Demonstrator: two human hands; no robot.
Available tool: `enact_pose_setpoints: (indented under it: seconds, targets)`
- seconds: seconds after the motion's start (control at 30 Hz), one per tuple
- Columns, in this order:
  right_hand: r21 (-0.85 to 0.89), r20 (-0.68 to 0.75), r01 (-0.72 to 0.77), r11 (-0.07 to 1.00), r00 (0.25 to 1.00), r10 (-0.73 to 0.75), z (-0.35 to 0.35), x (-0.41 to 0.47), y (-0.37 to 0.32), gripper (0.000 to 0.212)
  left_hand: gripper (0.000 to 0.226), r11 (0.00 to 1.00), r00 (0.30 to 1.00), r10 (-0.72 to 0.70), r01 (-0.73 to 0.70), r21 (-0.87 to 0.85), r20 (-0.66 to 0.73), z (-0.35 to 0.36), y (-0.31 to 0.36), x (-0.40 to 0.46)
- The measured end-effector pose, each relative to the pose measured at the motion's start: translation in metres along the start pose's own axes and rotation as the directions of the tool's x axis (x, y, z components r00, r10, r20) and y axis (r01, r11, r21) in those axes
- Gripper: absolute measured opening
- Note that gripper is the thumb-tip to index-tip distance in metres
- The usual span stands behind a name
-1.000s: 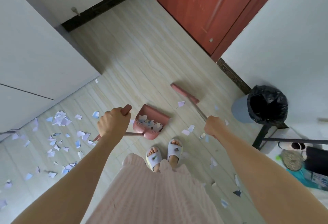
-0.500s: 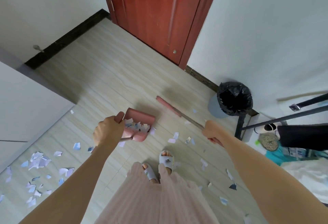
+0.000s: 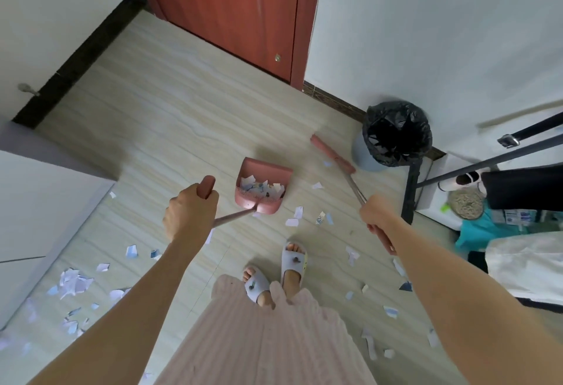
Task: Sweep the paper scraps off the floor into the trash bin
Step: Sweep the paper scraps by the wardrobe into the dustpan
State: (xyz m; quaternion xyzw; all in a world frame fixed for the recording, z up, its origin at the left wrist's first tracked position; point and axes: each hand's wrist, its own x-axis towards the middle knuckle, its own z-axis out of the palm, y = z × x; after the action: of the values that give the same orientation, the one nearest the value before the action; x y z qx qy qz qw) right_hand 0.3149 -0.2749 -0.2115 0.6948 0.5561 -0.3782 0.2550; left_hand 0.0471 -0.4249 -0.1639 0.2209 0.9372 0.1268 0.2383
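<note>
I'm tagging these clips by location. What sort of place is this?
Most likely a room or hallway in a home. A red wooden door sits in a white wall, the floor is pale wood-grain tile, and a small trash bin with a black liner stands by a rack with a shoe.

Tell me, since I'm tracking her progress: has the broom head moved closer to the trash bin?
Yes. The broom head now lies right beside the trash bin, where earlier clear floor separated them.
</note>
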Motion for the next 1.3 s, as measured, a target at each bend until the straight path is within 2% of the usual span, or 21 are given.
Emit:
enact_pose_setpoints:
  seconds: [0.1, 0.3, 0.5, 0.67, 0.77, 0.87, 0.97, 1.07, 1.13, 1.2, 1.3]
  targets:
    - [-0.015, 0.043, -0.004, 1.0, 0.999, 0.004, 0.003, 0.001, 0.021, 0.029, 0.034, 1.0, 1.0, 0.024, -0.024, 0.014, 0.017, 0.009, 0.021, 0.001]
    - [-0.024, 0.133, -0.075, 0.997, 0.988, 0.077, -0.007, -0.019, 0.054, 0.03, 0.032, 0.999, 0.997, 0.033, -0.035, 0.029, 0.064, 0.016, 0.051, -0.004]
    - [0.257, 0.154, -0.15, 0.955, 0.982, 0.113, -0.043, -0.045, 0.082, 0.03, 0.03, 0.985, 0.98, 0.151, -0.16, 0.062, 0.13, 0.01, 0.083, -0.014]
    - [0.458, 0.153, -0.263, 0.849, 0.964, 0.217, -0.026, -0.065, 0.115, 0.015, 0.028, 0.938, 0.92, 0.31, -0.337, 0.08, 0.238, 0.015, 0.102, -0.036]
    - [0.507, 0.13, -0.281, 0.815, 0.959, 0.25, -0.011, -0.08, 0.136, 0.011, 0.029, 0.896, 0.866, 0.392, -0.436, 0.087, 0.31, 0.022, 0.11, -0.055]
    - [0.573, 0.167, -0.323, 0.753, 0.946, 0.279, 0.001, -0.097, 0.164, 0.005, 0.031, 0.836, 0.799, 0.47, -0.539, 0.1, 0.374, 0.032, 0.119, -0.079]
    - [0.617, 0.218, -0.363, 0.698, 0.932, 0.291, 0.009, -0.107, 0.19, 0.016, 0.033, 0.792, 0.733, 0.513, -0.605, 0.085, 0.446, 0.041, 0.128, -0.096]
    - [0.646, 0.25, -0.413, 0.642, 0.909, 0.334, 0.015, -0.124, 0.229, 0.015, 0.034, 0.706, 0.615, 0.554, -0.704, 0.075, 0.561, 0.052, 0.144, -0.123]
    - [0.678, 0.26, -0.425, 0.599, 0.902, 0.346, 0.021, -0.135, 0.255, 0.023, 0.035, 0.637, 0.527, 0.563, -0.767, 0.072, 0.637, 0.06, 0.157, -0.145]
    - [0.748, 0.255, -0.42, 0.514, 0.897, 0.36, 0.027, -0.148, 0.282, 0.028, 0.038, 0.569, 0.443, 0.567, -0.82, 0.058, 0.694, 0.07, 0.171, -0.169]
    - [0.828, 0.266, -0.43, 0.36, 0.866, 0.422, 0.037, -0.162, 0.332, 0.028, 0.039, 0.504, 0.364, 0.566, -0.863, 0.038, 0.74, 0.089, 0.19, -0.214]
